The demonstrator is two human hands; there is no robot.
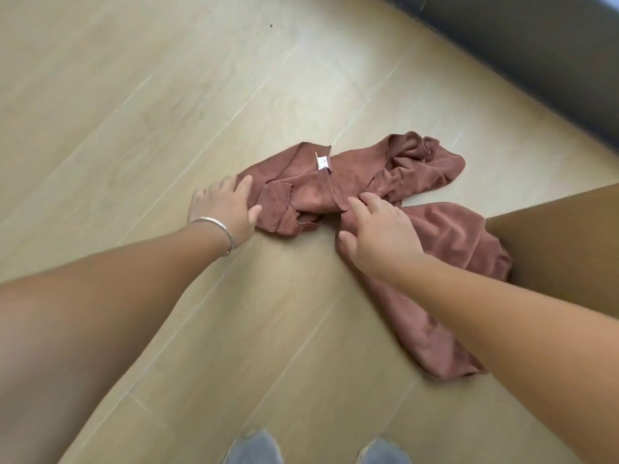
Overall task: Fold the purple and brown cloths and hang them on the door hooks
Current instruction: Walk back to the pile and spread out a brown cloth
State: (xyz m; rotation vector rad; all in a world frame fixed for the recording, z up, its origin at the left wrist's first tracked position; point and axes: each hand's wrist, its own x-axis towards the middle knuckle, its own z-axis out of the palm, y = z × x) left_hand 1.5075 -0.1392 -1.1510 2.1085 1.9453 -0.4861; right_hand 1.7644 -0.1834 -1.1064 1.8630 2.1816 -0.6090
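Note:
The brown cloth (412, 175) lies crumpled on the light wooden floor (140, 105), with a small white label (322, 161) showing near its far edge. My left hand (223, 209), a silver bracelet on its wrist, rests at the cloth's left edge with fingers spread and touching the fabric. My right hand (378, 229) lies on the middle of the cloth, fingertips on a fold, fingers apart. Neither hand has a clear grip on the fabric. No purple cloth or door hooks are in view.
A brown cardboard box (566, 249) stands at the right, against the cloth's right side. A dark grey wall or baseboard (536, 51) runs across the top right. Two grey shoes (254, 447) show at the bottom edge.

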